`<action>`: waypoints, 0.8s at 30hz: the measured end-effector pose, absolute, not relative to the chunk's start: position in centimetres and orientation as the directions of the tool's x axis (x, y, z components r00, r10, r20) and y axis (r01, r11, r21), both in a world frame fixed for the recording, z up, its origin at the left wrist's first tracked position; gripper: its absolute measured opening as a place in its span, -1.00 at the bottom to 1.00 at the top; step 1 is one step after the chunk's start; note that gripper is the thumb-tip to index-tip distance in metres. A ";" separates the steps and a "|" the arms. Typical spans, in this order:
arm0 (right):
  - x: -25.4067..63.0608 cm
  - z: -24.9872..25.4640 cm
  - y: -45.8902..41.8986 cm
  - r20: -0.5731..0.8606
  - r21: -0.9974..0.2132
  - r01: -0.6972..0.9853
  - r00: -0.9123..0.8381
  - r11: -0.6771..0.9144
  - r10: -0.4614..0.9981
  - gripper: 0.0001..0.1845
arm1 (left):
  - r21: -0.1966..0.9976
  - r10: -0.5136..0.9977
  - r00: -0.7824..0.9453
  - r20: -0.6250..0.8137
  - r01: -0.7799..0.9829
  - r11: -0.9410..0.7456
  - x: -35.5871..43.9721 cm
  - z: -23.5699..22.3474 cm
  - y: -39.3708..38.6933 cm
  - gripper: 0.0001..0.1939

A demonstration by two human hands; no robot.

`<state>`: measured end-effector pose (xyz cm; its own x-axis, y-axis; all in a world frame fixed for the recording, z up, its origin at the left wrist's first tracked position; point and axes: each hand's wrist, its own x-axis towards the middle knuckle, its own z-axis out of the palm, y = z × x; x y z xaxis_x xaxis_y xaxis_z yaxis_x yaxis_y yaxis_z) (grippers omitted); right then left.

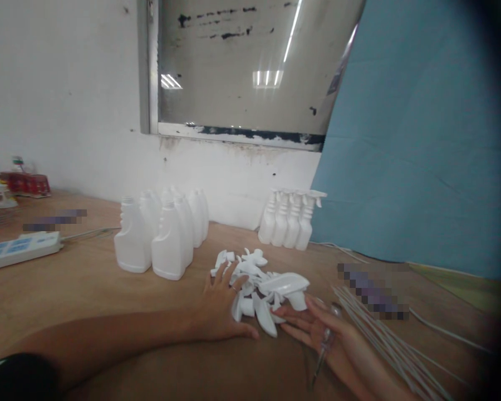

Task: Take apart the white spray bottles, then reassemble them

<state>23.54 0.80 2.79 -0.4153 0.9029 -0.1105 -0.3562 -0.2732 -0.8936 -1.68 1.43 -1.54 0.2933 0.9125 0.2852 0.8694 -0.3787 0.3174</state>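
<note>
On the table lies a loose pile of white trigger spray heads (250, 273). My left hand (217, 306) rests at the pile's left side, fingers spread over the spray heads and thumb stretched along the table. At the right of the pile, my right hand (317, 323) is turned palm up. Its thumb and fingers close around the collar end of one white trigger spray head (287, 284). Across that palm sits a thin, shiny pointed tool (324, 348), its tip toward the table; its exact kind is unclear.
White bottles without heads (167, 239) stand in rows at left. Several bottles with spray heads (286, 223) stand by the wall. Thin white tubes (384, 334) lie at right, near a blue cloth (417, 139). A power strip (20, 248) is at far left.
</note>
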 end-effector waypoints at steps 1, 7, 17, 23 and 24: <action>23.6 2.7 0.9 -0.111 -0.894 -0.355 -0.417 -0.275 0.902 -0.52 | 0.316 0.912 0.294 0.286 0.870 -0.380 -1.7 -1.5 1.4 0.26; 23.8 3.2 0.8 -0.124 -0.927 -0.285 -0.380 -0.244 0.917 -0.54 | 0.229 0.860 0.342 0.378 0.866 -0.445 -2.1 -1.6 1.0 0.27; 23.5 2.4 -0.1 -0.203 -0.934 -0.198 -0.393 -0.298 0.897 -0.59 | 0.301 0.571 0.524 0.632 0.513 -0.804 -1.5 -0.9 -2.7 -0.02; 22.7 1.7 -1.4 -0.208 -0.931 -0.159 -0.511 -0.329 0.834 -0.51 | 0.532 0.600 0.522 0.606 0.295 -0.794 -0.2 -0.8 -4.0 -0.10; 22.5 1.7 -1.5 -0.204 -0.932 -0.158 -0.514 -0.325 0.833 -0.50 | 0.563 0.609 0.521 0.598 0.268 -0.782 0.0 -0.8 -4.1 -0.13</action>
<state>22.54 -1.53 1.67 -0.5141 0.8332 -0.2036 -0.1578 -0.3252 -0.9324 0.00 -4.09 -0.78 0.5208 0.6093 0.5979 0.2676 -0.7817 0.5633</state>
